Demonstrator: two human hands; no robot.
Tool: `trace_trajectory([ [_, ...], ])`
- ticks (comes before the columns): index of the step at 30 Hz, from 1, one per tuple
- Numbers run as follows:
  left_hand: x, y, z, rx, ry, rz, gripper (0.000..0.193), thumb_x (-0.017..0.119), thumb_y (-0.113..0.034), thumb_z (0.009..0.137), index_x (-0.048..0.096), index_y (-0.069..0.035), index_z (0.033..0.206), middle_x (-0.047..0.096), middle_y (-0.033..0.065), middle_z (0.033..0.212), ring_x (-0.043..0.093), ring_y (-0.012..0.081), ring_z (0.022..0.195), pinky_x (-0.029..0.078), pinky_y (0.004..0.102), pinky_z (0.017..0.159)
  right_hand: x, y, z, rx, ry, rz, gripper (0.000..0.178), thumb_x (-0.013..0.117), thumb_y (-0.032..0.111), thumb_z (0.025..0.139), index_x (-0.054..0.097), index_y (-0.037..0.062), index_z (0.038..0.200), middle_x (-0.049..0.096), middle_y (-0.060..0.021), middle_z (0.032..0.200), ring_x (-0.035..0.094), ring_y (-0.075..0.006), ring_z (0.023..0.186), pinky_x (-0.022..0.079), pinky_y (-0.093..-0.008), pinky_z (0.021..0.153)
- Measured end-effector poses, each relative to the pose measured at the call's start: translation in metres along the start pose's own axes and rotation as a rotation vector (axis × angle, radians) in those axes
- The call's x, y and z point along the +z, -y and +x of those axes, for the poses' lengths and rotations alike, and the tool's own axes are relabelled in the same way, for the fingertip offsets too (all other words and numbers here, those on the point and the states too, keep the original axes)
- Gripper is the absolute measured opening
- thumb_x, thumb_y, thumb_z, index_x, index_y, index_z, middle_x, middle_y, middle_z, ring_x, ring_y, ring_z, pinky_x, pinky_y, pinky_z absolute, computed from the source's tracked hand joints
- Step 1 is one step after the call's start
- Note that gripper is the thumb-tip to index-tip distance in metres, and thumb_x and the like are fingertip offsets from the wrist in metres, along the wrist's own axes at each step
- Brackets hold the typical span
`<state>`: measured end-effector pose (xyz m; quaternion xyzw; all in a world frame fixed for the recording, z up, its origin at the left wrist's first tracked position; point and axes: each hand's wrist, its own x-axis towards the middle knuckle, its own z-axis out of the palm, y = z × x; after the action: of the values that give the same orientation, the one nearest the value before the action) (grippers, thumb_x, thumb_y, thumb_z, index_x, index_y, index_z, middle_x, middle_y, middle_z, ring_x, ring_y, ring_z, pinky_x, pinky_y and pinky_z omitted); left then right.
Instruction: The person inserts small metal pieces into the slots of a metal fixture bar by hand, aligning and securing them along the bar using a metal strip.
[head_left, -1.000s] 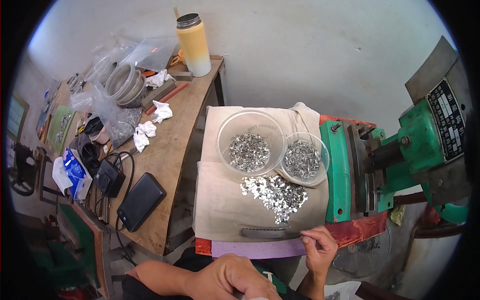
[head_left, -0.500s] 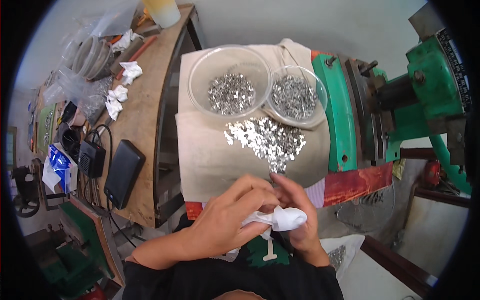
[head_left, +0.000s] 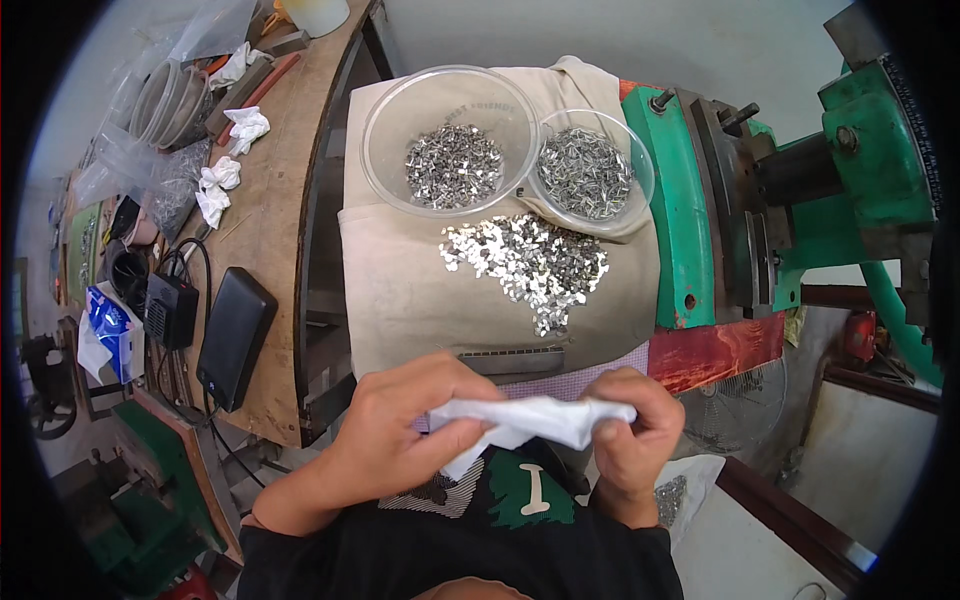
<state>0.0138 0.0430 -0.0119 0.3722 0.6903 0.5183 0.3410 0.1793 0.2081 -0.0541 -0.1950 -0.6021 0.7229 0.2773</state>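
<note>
A crumpled white tissue (head_left: 540, 418) is stretched between my two hands, close in front of my shirt. My left hand (head_left: 405, 425) pinches its left end between thumb and fingers. Its right end is gripped by my right hand (head_left: 640, 425), fingers curled over it. Just beyond the hands lies a flat dark metal strip (head_left: 510, 361) with a row of marks along it. Farther off, a loose pile of small shiny metal pieces (head_left: 535, 265) spreads over the beige cloth (head_left: 400, 300). Behind it stand a large clear tub (head_left: 375, 165) and a smaller clear tub (head_left: 648, 185), both holding small metal parts.
A green machine press (head_left: 680, 240) stands on the right. The wooden bench (head_left: 275, 200) on the left carries a black power bank (head_left: 238, 335), a tissue pack (head_left: 112, 330), crumpled tissues (head_left: 215, 188) and plastic bags. A fan (head_left: 735, 405) stands low at right.
My hands have moved apart, drawing the bunched tissue out between them. The metal strip, hidden earlier, now shows on the cloth. The view has shifted slightly.
</note>
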Motion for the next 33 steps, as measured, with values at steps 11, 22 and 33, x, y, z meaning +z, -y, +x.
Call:
trace_trajectory([
  [11, 0.067, -0.044, -0.045, 0.715, -0.327, -0.814, 0.021, 0.067, -0.005, 0.092, 0.064, 0.005, 0.110, 0.072, 0.0243, 0.107, 0.072, 0.0399, 0.094, 0.059, 0.0512, 0.086, 0.056, 0.048, -0.019, -0.766, 0.033, 0.335, 0.024, 0.070, 0.021, 0.093, 0.073, 0.0160, 0.117, 0.071, 0.0010, 0.108, 0.061, -0.0193, 0.103, 0.046, -0.0356, 0.089],
  [22, 0.048, 0.000, -0.036, 0.884, 0.262, -0.617, 0.037, 0.061, -0.027, 0.100, 0.061, -0.009, 0.132, 0.065, 0.0109, 0.133, 0.057, 0.0315, 0.130, 0.037, 0.0479, 0.109, 0.080, 0.032, -0.045, -0.512, -0.072, 0.660, 0.021, 0.077, 0.028, 0.089, 0.070, 0.0199, 0.107, 0.056, -0.0062, 0.121, 0.045, -0.0370, 0.126, 0.039, -0.0393, 0.103],
  [33, 0.056, 0.002, -0.037, 1.001, 0.149, -0.304, 0.023, 0.058, -0.027, 0.100, 0.070, -0.016, 0.117, 0.072, 0.0043, 0.119, 0.064, 0.0255, 0.122, 0.034, 0.0431, 0.113, 0.113, 0.024, -0.044, -0.611, -0.291, 0.745, 0.038, 0.080, 0.031, 0.086, 0.062, 0.0095, 0.112, 0.059, -0.0087, 0.112, 0.050, -0.0344, 0.117, 0.043, -0.0420, 0.098],
])
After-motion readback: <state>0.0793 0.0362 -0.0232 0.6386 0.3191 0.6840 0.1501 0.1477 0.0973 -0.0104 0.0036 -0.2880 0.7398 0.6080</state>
